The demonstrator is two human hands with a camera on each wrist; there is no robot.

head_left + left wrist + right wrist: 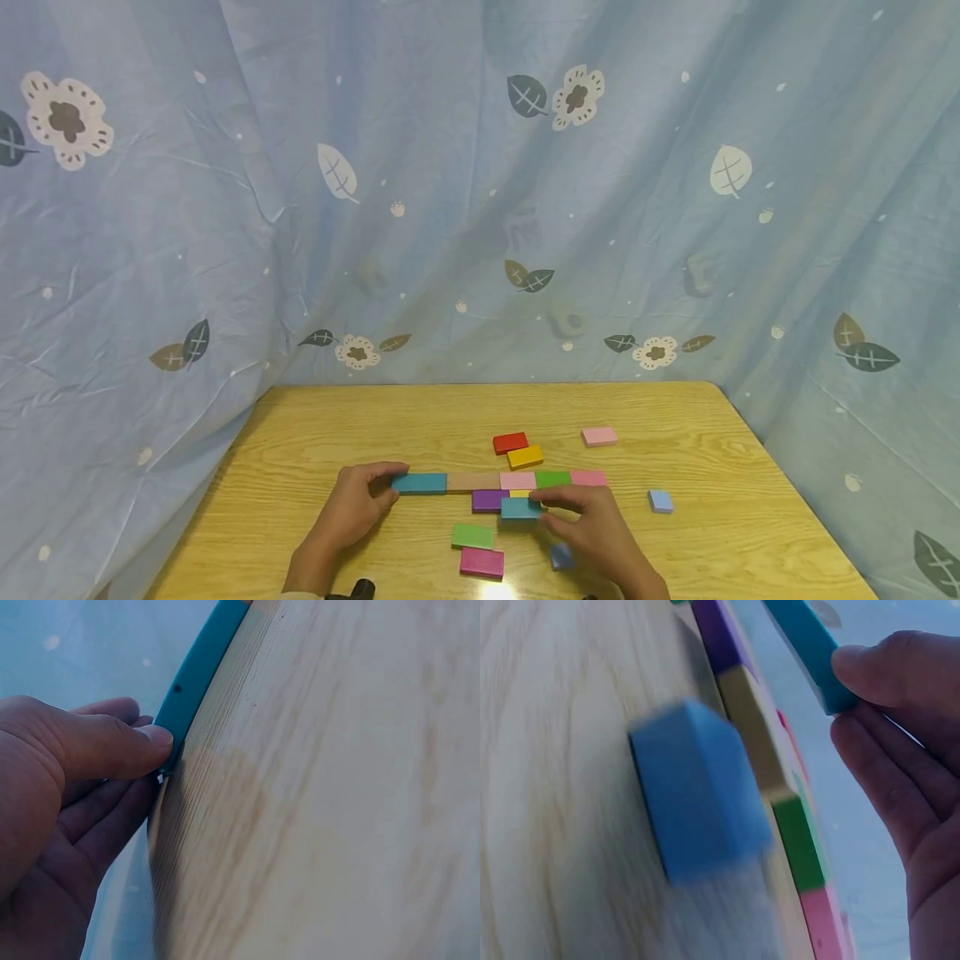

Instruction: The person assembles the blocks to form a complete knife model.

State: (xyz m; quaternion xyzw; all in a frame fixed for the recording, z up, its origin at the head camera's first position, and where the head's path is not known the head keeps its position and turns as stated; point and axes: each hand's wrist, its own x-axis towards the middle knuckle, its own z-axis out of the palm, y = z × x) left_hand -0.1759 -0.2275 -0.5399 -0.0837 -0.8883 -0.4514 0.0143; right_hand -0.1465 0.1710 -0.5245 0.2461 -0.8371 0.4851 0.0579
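My left hand (358,500) pinches the left end of a long teal block (420,483), thumb on the near side, as the left wrist view also shows. That block ends a row with a tan block (472,482), a light pink block (517,481), a green block (552,479) and a pink block (588,477). Between thumb and fingers my right hand (588,521) holds another teal block (810,652), raised above the table in the right wrist view. From the head it partly covers a yellow block (519,493), beside a purple block (490,501) against the row's near side.
Behind the row lie a red block (511,443), an orange-yellow block (526,457) and another light pink block (599,437). Nearer are a light green block (472,537) and a magenta block (482,563). Small blue blocks (562,557) lie under and right of my right hand. A curtain (480,208) hangs behind the table.
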